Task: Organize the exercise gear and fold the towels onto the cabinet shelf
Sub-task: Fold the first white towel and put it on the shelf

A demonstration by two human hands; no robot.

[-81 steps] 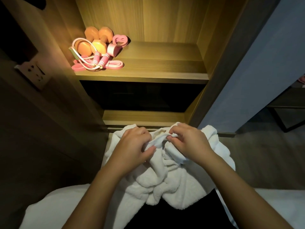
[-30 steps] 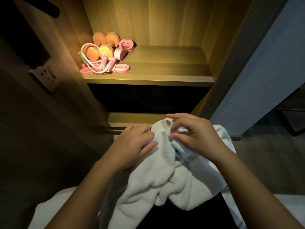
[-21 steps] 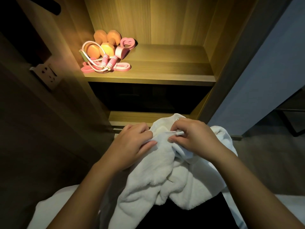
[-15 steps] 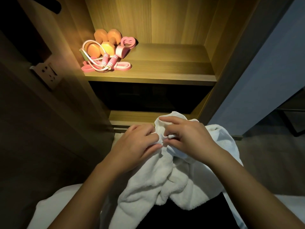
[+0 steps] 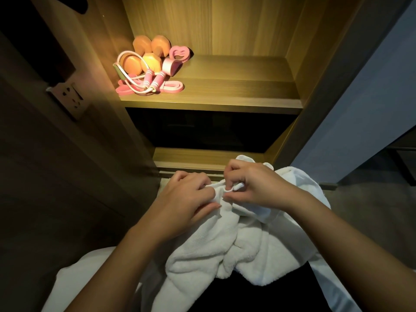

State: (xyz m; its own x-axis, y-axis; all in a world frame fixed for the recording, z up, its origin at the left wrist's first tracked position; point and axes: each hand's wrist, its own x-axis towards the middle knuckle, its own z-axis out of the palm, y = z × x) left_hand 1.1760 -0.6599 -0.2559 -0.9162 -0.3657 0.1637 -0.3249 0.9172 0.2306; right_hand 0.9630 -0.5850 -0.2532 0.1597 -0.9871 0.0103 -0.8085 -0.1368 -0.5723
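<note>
- On my feed the exercise gear looks sorted: orange dumbbells (image 5: 144, 55), a pink jump rope (image 5: 140, 84), a flat pink band (image 5: 174, 86) and a heart-shaped grip ring (image 5: 179, 54) sit bunched together at the left end of the lit cabinet shelf (image 5: 236, 97).
- The right part of that shelf shows bare wood, and I judge that is where the folded towels belong.
- The white towel (image 5: 225, 248) is not folded. It lies crumpled in the lap, low in view, in front of the lower shelf (image 5: 198, 156) and well below the gear.
- The left hand (image 5: 189, 200) has its fingers curled into the towel's top edge, gripping it.
- The right hand (image 5: 255, 185) pinches a small white loop or corner of that same edge between thumb and fingertips, just beside the left hand.
- I read this as hunting for corners, so folding has barely begun.
- The pale fabric (image 5: 90, 273) at the lower left may be another towel or bedding; I cannot tell.
- What is left: fold the towel, then lift it onto the shelf.
</note>
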